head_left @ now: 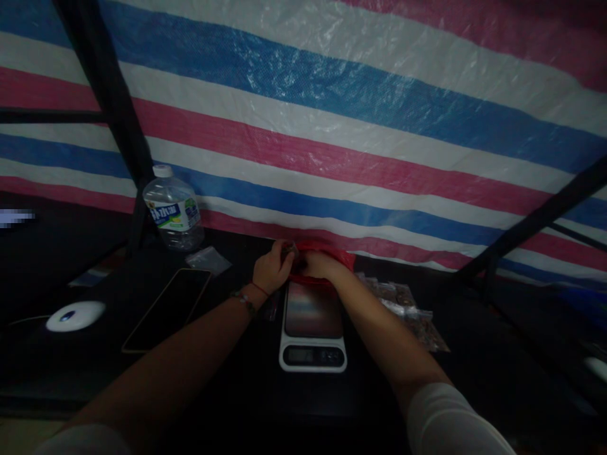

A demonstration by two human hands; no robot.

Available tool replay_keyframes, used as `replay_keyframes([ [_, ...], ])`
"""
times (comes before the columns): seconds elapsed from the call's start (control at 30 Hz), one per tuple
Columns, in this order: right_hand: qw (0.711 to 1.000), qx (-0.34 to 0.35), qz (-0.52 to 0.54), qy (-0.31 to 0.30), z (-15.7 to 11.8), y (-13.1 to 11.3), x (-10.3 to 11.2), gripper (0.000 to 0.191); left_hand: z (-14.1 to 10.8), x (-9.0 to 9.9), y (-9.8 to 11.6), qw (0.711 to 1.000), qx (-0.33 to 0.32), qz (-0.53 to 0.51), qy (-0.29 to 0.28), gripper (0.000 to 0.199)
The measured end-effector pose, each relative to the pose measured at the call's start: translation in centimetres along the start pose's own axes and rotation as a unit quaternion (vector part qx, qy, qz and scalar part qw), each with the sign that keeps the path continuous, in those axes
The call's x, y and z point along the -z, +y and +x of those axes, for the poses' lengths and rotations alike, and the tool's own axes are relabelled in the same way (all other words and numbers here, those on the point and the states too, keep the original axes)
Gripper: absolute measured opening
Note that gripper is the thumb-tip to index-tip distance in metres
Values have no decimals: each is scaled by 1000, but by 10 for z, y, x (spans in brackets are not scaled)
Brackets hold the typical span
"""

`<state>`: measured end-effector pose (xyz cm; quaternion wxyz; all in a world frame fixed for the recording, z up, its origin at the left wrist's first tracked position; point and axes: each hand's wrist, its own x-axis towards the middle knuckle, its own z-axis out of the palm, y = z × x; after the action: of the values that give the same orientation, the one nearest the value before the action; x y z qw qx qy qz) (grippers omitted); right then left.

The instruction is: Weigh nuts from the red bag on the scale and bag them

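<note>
Both my hands reach to a red plastic bag lying at the far edge of a dark table, against a striped tarp. My left hand pinches a small dark item at the bag's left side, fingers closed on it. My right hand rests on the bag's opening, gripping the red plastic. Just in front of the hands sits a white digital kitchen scale with an empty shiny platform. What the small item is cannot be made out in the dim light.
A water bottle stands at the back left, a small clear bag beside it. A dark phone and a white round device lie left. Several filled clear packets lie right of the scale. Black frame bars cross both sides.
</note>
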<state>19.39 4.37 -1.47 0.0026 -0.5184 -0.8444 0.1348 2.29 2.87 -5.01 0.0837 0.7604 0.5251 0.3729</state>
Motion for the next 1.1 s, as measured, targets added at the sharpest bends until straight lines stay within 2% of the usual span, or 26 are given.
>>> replay_keyframes([
  [0.13,1000,-3,12,1,2,-4,-8,23,0,0,0,1000,-6,-4,0,44],
  [0.3,1000,4,13,6,4,-4,-7,25,0,2,3,1000,-4,-7,-5,43],
  [0.5,999,-12,-3,37,1,-1,-10,25,0,3,7,999,-50,-2,-6,39],
  [0.7,998,-36,-14,43,-1,5,-14,23,0,3,10,997,-49,33,-41,42],
  [0.8,998,-50,17,39,-3,13,-14,24,0,4,11,996,-49,52,-61,39],
  [0.93,985,-67,113,110,-8,21,-8,29,1,1,11,992,-50,77,-83,36],
  [1.1,956,-25,199,214,-10,15,-2,21,2,-2,9,991,-67,77,-92,35],
])
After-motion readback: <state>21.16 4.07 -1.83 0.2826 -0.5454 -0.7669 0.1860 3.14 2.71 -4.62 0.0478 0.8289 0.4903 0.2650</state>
